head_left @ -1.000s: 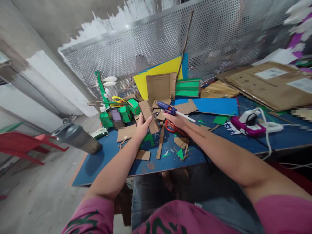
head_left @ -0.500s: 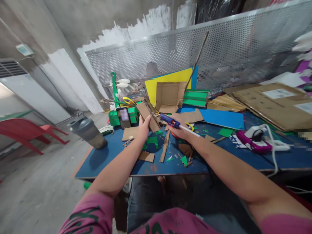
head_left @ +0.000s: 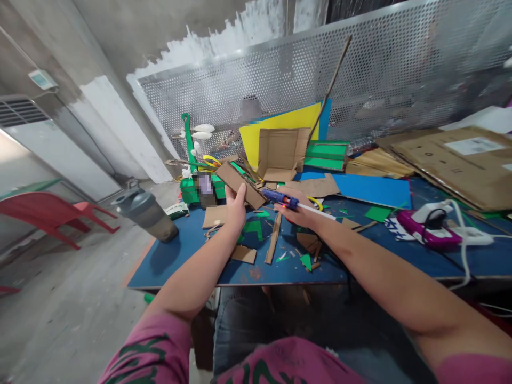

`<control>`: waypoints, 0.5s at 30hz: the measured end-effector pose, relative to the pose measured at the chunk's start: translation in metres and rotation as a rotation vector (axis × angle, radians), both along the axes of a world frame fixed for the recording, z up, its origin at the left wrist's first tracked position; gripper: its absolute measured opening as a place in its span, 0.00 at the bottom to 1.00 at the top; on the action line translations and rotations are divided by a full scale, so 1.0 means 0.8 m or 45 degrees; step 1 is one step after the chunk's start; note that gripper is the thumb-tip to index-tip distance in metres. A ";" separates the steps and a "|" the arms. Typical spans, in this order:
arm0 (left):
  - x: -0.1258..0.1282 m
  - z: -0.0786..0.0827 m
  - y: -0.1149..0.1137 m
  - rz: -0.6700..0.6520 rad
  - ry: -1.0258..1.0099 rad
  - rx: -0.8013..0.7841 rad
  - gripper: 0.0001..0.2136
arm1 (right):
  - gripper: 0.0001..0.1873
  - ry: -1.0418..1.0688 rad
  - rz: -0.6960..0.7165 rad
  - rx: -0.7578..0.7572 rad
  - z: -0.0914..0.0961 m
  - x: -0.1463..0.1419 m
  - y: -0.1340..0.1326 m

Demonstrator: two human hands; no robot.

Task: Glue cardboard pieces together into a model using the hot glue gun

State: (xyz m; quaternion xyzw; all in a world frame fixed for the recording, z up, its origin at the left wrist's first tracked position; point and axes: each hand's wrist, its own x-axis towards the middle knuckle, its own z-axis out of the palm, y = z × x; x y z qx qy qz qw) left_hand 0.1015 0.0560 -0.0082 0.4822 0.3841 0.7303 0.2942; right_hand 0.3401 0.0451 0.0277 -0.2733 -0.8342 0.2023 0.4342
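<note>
My left hand (head_left: 237, 205) is closed on a brown cardboard piece (head_left: 239, 184), held tilted above the table, with some green showing along its far side. In my right hand (head_left: 295, 212) is a blue hot glue gun (head_left: 280, 199), a white glue stick poking out of its rear and a small red light glowing on its body. The gun's nozzle points left at the cardboard's right end; whether they touch I cannot tell. Below the hands lie a cardboard strip (head_left: 273, 238) and green scraps (head_left: 253, 229).
A grey shaker bottle (head_left: 146, 210) stands at the blue table's (head_left: 160, 269) left edge. Behind the hands are an open cardboard box (head_left: 282, 152) and a yellow sheet (head_left: 250, 144). On the right sit a purple power strip (head_left: 424, 229) with cables and flattened cardboard (head_left: 460, 165).
The cardboard piece in my left hand has turned to lie flatter, its far end swinging left. The glue gun stays by its right end. The view has shifted slightly.
</note>
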 end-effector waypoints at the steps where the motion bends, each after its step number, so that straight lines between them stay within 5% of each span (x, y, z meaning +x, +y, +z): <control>1: 0.001 0.001 -0.001 -0.002 0.012 -0.004 0.34 | 0.13 0.011 -0.001 -0.004 0.000 0.000 0.000; 15: 0.012 0.019 -0.027 -0.155 0.154 0.054 0.36 | 0.20 0.329 -0.096 -0.085 -0.002 0.008 -0.009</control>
